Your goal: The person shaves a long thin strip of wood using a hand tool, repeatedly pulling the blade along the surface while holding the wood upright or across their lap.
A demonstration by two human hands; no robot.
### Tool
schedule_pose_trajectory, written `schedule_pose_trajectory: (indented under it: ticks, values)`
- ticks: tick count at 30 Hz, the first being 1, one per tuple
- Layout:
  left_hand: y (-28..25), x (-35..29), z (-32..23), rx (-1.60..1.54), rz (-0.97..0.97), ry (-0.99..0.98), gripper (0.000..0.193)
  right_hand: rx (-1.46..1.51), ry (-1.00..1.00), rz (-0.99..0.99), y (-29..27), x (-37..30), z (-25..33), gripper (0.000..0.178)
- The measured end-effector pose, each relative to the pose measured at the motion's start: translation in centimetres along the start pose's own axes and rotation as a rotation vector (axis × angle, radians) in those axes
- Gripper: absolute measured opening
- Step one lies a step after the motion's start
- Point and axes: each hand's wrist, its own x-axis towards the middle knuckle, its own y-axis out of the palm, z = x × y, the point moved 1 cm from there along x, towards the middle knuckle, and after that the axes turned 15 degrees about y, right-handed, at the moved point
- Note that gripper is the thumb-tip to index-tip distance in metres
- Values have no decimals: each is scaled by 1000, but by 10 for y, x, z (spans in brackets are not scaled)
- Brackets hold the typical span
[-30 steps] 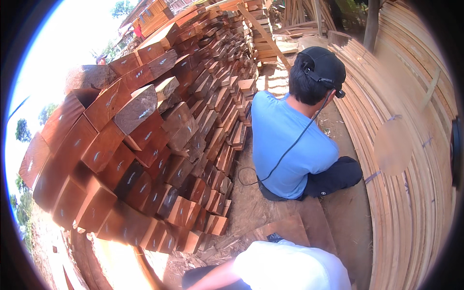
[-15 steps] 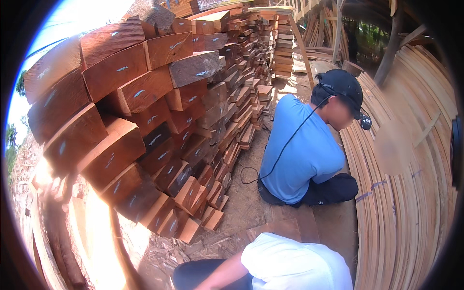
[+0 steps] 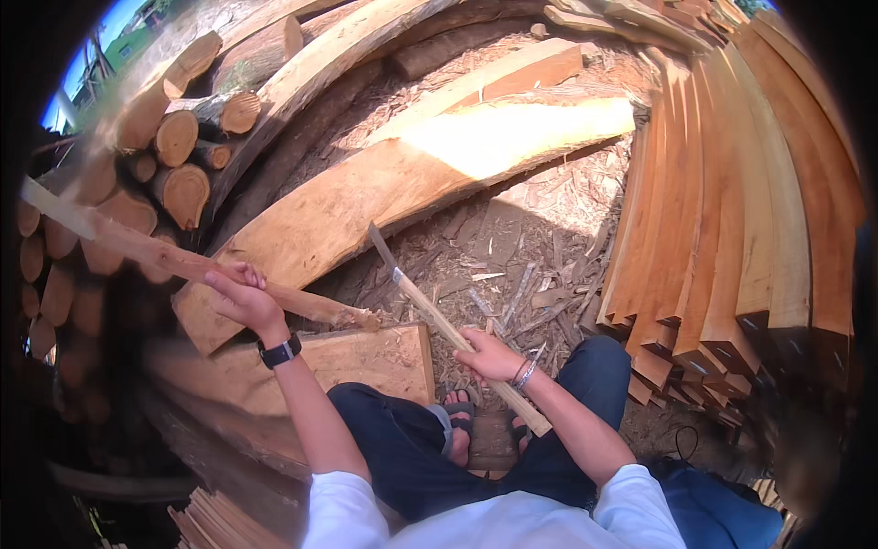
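Note:
My left hand [image 3: 242, 297], with a dark watch on its wrist, is closed round a long reddish wooden pole [image 3: 165, 254]. The pole slants from the far left to just above a thick timber block. In my right hand [image 3: 494, 355] I grip the pale wooden handle of a long-handled knife [image 3: 430, 311]. Its narrow dark blade points up and away, near the edge of a large slab [image 3: 302, 215]. Blade and pole are apart. The knife handle's near end lies over my right thigh.
Cut logs [image 3: 187, 197] are stacked at the left. Long sawn boards [image 3: 704, 210] fill the right side. Wood chips and bark [image 3: 512, 247] cover the ground ahead, and the timber block [image 3: 366, 361] lies by my left knee. A person in blue [image 3: 713, 503] is close at the lower right.
My view has swung from the timber stack and the person in blue to the slab and logs. Both hands, the pole and the knife now show clearly.

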Motion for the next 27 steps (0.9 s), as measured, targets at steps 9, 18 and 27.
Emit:
schedule_pose_trajectory:
  ticks: [9,18,27]
  values:
    - [-69,17,-15,11,-85,-70,56,-374,-9,-115,59,12,-18,24]
    - [-84,19,-25,26,-171,-39,57,-625,-88,-127,88,5,-15,24]
    - [-82,17,-14,112,-134,-34,57,-710,-55,-116,102,18,-47,25]
